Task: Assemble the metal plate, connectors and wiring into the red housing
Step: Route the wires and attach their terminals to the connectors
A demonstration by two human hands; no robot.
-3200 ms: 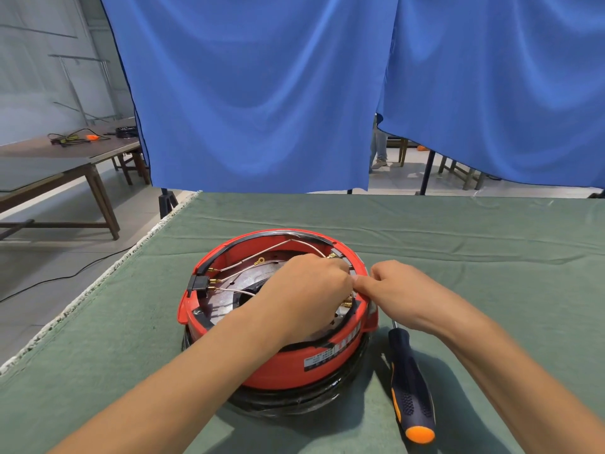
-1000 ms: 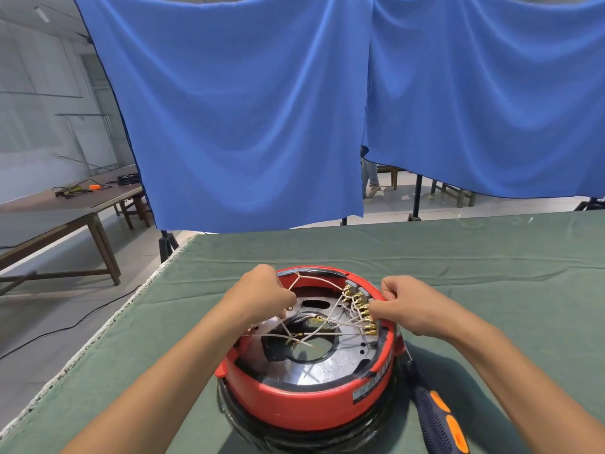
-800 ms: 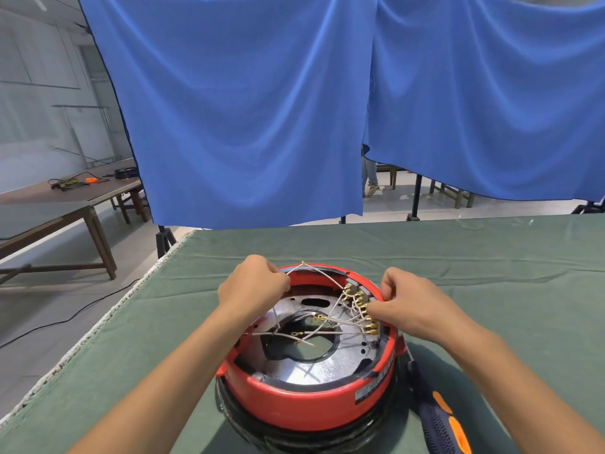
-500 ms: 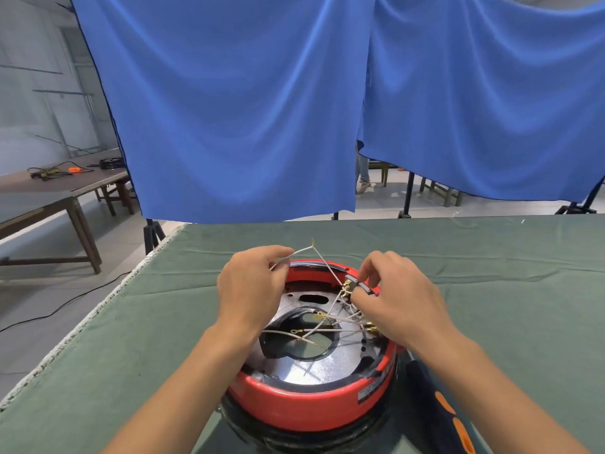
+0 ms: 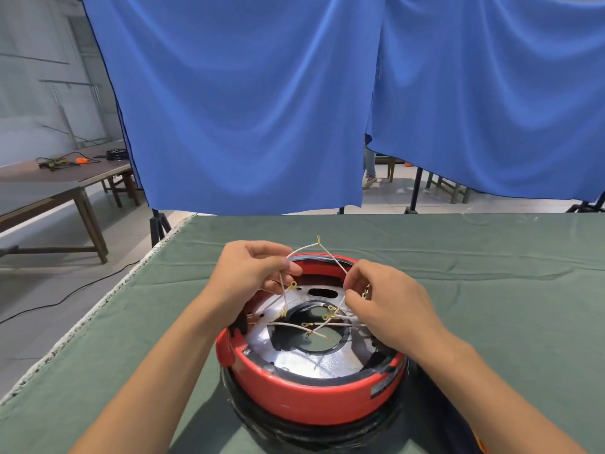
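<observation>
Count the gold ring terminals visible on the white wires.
6 terminals: one raised above the far rim, one below the left hand, one over the plate, left, three clustered over the central opening. The right hand may hide more.

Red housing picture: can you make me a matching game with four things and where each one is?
Things:
1. metal plate
2. white wires
3. red housing
4. blue curtain

Places:
A. hanging behind the table
B. pinched by the left hand and the right hand
C. on the green cloth
D. inside the red ring

Pairs: 1-D, 2-B, 3-C, 4-A
</observation>
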